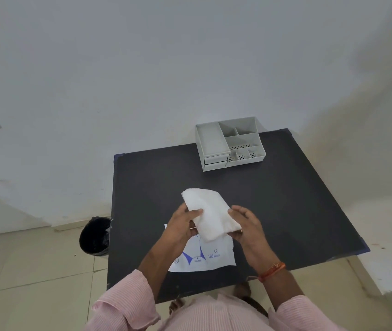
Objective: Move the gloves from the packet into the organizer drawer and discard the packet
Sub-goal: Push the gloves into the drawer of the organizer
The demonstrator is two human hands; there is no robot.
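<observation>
The stack of white gloves [210,215] is out of the packet and held above the table, long axis running from upper left to lower right; the left hand [182,224] is closed on its left edge, thumb pressed over the top face and fingers hidden beneath; the right hand [247,225] is closed on its lower right end, thumb at the near corner and fingers along the right side; the far rounded end of the stack projects past both hands, unsupported. The packet [204,255], white with blue print and the marking "100", lies flat on the table directly below and nearer the person than the stack, partly covered by it and by the left forearm; whether stack and packet touch cannot be determined. The organizer [229,143], grey, with open compartments and two small drawers at its front left, both appearing closed, stands well apart at the far edge of the dark table [285,199]. A black-lined bin [94,235] stands on the floor just beside the table's left edge. The right wrist carries an orange thread band [272,271]; both sleeves are pink.
</observation>
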